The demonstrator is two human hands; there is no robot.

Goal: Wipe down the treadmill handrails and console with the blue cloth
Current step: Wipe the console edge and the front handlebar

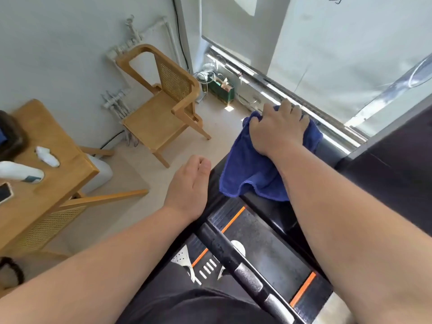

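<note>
Head view: right hand (278,129) is laid palm-down on the blue cloth (252,174), fingers spread and pressed over it, the cloth held against the black treadmill console (383,169); the cloth, a soft terry weave, is seen bunched under the palm and draped below the wrist; left hand (189,190) is held loose and empty, fingers curled together, thumb touching the console's edge; a glossy black handrail (247,272) with metal grip plates is crossed beneath the right forearm; beyond the right fingertips, a window rail (280,83); left of the left fingers, a wooden cane-backed chair (163,106) on pale flooring; farther left, a wooden table (58,169).
</note>
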